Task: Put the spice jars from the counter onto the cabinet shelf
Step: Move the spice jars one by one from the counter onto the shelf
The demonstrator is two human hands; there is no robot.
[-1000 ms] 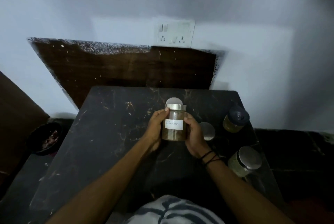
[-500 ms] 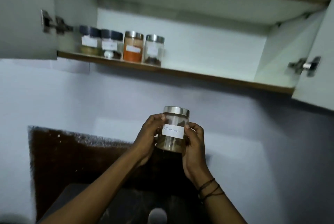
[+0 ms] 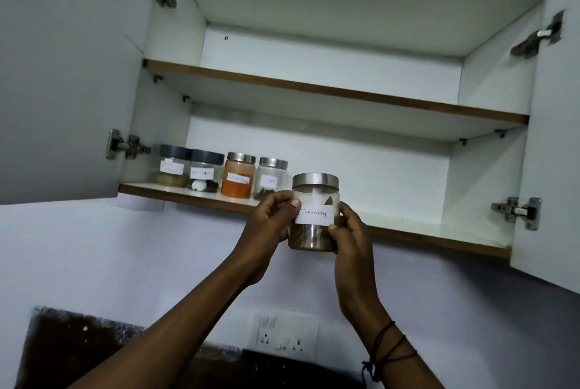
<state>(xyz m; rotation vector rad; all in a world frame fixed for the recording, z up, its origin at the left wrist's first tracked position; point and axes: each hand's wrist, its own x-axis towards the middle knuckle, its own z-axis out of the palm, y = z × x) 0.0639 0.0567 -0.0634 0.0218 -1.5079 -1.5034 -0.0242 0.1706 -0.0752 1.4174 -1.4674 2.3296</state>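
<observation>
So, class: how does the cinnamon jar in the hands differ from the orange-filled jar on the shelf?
The cinnamon jar is held up by the left hand and right hand; the orange-filled jar stands on the lower shelf. The cinnamon jar holds brown contents low down; the orange-filled jar is nearly full. Both have silver lids and white labels.

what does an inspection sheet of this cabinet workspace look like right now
surface: lower cabinet shelf, bare to the right of the jar row; upper shelf, top not visible from below
job's things: cinnamon jar upright, held in front of the lower shelf's edge; four labelled jars stand in a row at the shelf's left end
clutter: nothing seen
hands: left hand and right hand grip the cinnamon jar from either side
cables: nothing seen
surroundings: both cabinet doors open; wall socket below
</observation>
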